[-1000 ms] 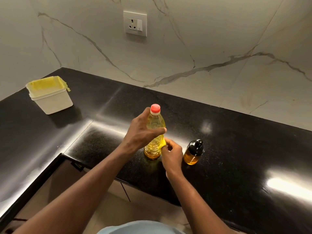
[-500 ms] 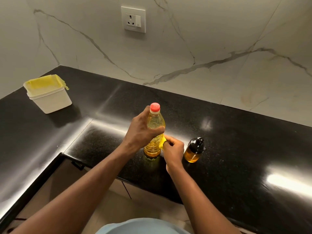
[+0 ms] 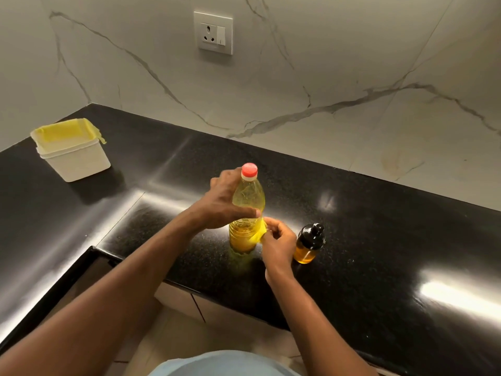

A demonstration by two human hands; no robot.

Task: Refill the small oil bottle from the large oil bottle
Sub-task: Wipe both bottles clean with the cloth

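The large oil bottle (image 3: 248, 202), clear plastic with yellow oil and a red cap, stands upright on the black counter (image 3: 379, 240). My left hand (image 3: 222, 204) wraps around its middle from the left. My right hand (image 3: 278, 244) pinches a yellow label (image 3: 259, 234) at the bottle's lower right side. The small oil bottle (image 3: 307, 245), round with a black lid and amber oil in it, stands just right of my right hand, capped and untouched.
A white plastic tub (image 3: 73, 156) lined with a yellow bag sits at the far left of the counter. A wall socket (image 3: 214, 32) is set in the marble backsplash. The counter's front edge runs below my wrists.
Both hands have stayed on the large bottle. My right fingers have shifted slightly on the yellow label at its lower side. The view has drifted a little.
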